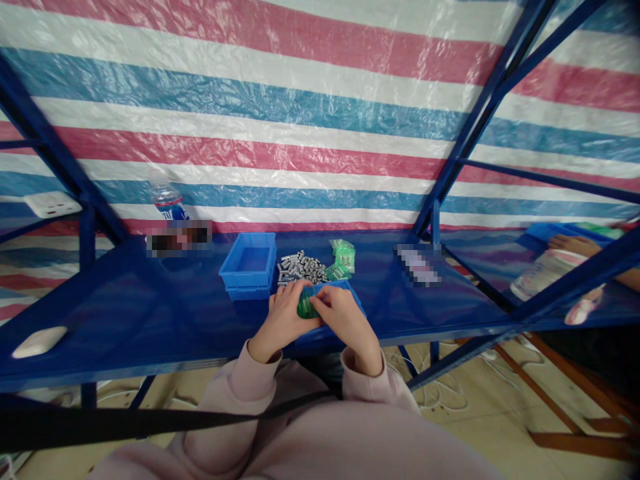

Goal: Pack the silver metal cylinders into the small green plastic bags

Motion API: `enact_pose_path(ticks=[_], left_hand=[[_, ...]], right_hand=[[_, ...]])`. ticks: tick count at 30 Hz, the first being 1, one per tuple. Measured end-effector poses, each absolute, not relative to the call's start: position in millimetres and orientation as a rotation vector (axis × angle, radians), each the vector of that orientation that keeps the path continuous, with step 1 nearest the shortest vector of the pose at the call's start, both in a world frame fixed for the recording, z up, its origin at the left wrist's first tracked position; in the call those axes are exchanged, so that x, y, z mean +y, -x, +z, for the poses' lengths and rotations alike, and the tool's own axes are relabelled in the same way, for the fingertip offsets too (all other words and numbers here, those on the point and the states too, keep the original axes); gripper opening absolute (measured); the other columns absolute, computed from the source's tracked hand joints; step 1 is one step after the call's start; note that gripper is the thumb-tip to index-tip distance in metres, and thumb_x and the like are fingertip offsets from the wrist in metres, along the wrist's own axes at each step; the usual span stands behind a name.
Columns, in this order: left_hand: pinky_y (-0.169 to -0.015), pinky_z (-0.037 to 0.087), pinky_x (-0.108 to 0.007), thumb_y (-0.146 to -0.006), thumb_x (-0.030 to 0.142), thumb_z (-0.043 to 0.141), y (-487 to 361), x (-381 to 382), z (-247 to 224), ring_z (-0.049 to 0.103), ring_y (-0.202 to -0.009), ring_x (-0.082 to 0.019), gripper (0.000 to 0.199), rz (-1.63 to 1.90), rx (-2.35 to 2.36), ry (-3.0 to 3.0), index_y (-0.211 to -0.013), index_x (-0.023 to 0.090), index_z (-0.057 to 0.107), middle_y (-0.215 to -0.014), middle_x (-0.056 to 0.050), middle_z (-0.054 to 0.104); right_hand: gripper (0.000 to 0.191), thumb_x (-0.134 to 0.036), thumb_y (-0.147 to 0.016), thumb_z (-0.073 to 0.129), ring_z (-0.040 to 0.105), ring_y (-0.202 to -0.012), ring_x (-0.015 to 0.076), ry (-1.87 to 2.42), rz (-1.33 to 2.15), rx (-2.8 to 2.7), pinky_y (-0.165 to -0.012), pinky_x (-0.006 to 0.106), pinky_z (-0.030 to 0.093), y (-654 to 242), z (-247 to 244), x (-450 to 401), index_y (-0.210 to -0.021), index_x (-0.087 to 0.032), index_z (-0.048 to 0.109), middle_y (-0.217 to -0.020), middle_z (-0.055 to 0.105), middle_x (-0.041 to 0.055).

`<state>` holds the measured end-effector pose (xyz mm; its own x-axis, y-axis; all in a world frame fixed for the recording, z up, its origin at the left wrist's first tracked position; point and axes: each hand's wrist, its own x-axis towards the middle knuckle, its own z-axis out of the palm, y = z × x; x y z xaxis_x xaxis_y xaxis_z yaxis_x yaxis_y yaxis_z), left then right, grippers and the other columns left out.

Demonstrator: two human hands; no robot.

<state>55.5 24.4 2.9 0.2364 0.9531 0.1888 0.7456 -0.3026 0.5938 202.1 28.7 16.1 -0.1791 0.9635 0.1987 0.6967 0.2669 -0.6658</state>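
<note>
My left hand (287,313) is closed around the left side of a green plastic packet (306,307). The fingers of my right hand (345,317) are pinched together at the packet's right side. What the packet holds is too small to make out. Under my hands is a blue plastic tray (354,293), largely covered by them. Just beyond my fingertips lies a heap of small silver cylinders (303,267), which look like batteries. More green plastic packets (344,257) lie to the right of the heap.
Stacked blue bins (249,263) stand left of the heap. A bottle (170,200) is at the back left, a white object (40,342) at the front left. A blurred-out flat item (419,265) lies right. Beyond the blue frame (560,293), another person's hand (575,245) is at a blue tray.
</note>
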Motion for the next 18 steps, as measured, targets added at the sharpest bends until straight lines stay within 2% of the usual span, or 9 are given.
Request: enact_pose_path(ticks=[6, 18], left_hand=[[-0.092, 0.034, -0.041, -0.07, 0.038, 0.064, -55.5, 24.9, 3.4, 0.045, -0.114, -0.027, 0.055, 0.718, 1.563, -2.162, -0.122, 0.035, 0.048, -0.123, -0.001, 0.054], [-0.086, 0.035, -0.037, -0.068, 0.032, 0.064, -59.2, 25.7, 4.2, 0.049, -0.105, -0.025, 0.041, 0.707, 1.618, -2.201, -0.108, 0.031, 0.055, -0.112, 0.0, 0.058]], right_hand=[[0.022, -0.026, -0.086, 0.053, 0.056, -0.057, 0.0123, 1.448, 0.593, -2.013, -0.054, 0.023, 0.034, -204.4, 22.8, 24.5, -0.067, -0.018, 0.061, -0.064, 0.066, 0.0016], [0.026, -0.025, -0.087, 0.05, 0.051, -0.054, 0.0101, 1.374, 0.644, -2.099, -0.052, 0.022, 0.031, -211.9, 26.6, 24.3, -0.065, -0.017, 0.063, -0.059, 0.061, -0.0009]])
